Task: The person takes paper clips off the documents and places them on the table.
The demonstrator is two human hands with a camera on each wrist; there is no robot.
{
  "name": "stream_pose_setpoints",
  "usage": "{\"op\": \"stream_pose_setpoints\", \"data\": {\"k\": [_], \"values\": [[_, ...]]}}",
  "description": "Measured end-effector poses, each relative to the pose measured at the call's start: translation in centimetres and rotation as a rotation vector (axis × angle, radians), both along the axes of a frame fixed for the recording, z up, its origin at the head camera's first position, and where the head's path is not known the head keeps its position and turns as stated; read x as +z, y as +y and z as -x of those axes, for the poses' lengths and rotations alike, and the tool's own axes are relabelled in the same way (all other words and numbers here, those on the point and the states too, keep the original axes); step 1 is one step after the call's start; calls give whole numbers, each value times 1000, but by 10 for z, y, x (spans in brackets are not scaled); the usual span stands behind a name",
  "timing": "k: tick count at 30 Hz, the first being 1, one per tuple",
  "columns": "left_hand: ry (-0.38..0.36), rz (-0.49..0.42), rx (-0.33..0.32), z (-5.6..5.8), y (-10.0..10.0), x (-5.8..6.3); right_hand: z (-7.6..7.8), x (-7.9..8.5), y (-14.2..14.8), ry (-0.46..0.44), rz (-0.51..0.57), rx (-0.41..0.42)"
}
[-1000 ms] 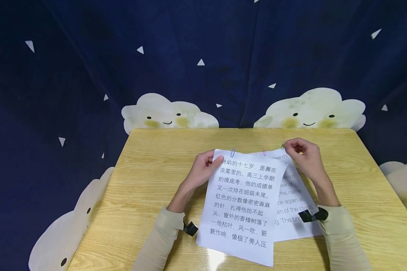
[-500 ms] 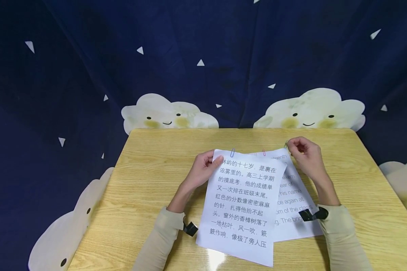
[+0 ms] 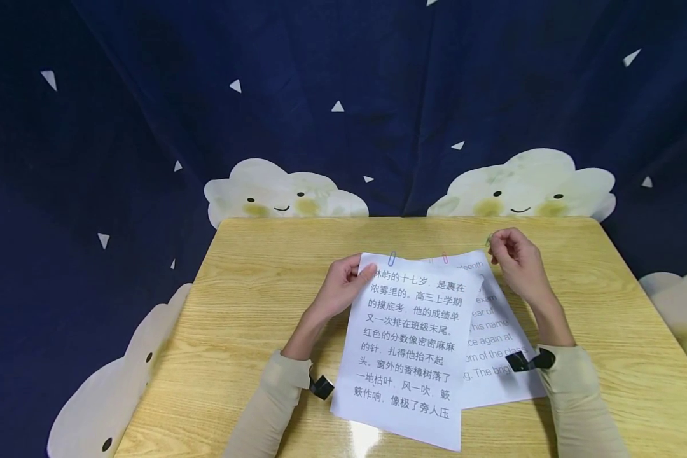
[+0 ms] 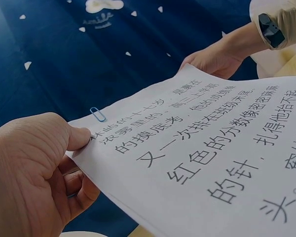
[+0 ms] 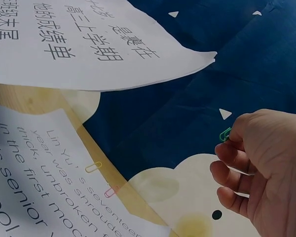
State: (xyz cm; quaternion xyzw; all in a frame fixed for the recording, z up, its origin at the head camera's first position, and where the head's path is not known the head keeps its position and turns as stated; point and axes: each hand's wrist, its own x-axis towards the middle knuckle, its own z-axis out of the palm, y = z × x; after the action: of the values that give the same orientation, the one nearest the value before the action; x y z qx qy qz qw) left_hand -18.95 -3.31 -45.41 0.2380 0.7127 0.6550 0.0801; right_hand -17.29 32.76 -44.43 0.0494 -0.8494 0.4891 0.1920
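Note:
My left hand (image 3: 346,283) pinches the upper left corner of a stack of paper (image 3: 406,350) printed with Chinese text, thumb on top and fingers beneath. A blue paper clip (image 4: 97,114) sits on that stack's top edge, close to the thumb. Between thumb and forefinger, my right hand (image 3: 518,261) pinches a green paper clip (image 5: 225,134), apart from both papers. Under the raised stack lies a sheet with English text (image 3: 495,356), partly covered. A yellow paper clip (image 5: 93,167) and a pink paper clip (image 5: 111,191) are on its top edge.
The papers are over a light wooden table (image 3: 252,305). Behind it hangs a dark blue curtain (image 3: 320,76) with white triangles and smiling clouds. Each wrist wears a black strap.
My right hand has drawn the green paper clip off the top right corner of the paper, moving slightly up and right. The left hand has stayed in place.

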Motion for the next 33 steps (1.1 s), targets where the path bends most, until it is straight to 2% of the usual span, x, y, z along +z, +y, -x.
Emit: {"op": "stream_pose_setpoints", "data": {"k": [3, 19, 33], "values": [[3, 3, 0, 0, 0, 0, 7, -14, 9, -7, -17, -13], [4, 12, -1, 1, -1, -2, 10, -22, 17, -36, -38, -57], [-3, 8, 4, -1, -1, 0, 14, -41, 28, -75, -57, -103]]}}
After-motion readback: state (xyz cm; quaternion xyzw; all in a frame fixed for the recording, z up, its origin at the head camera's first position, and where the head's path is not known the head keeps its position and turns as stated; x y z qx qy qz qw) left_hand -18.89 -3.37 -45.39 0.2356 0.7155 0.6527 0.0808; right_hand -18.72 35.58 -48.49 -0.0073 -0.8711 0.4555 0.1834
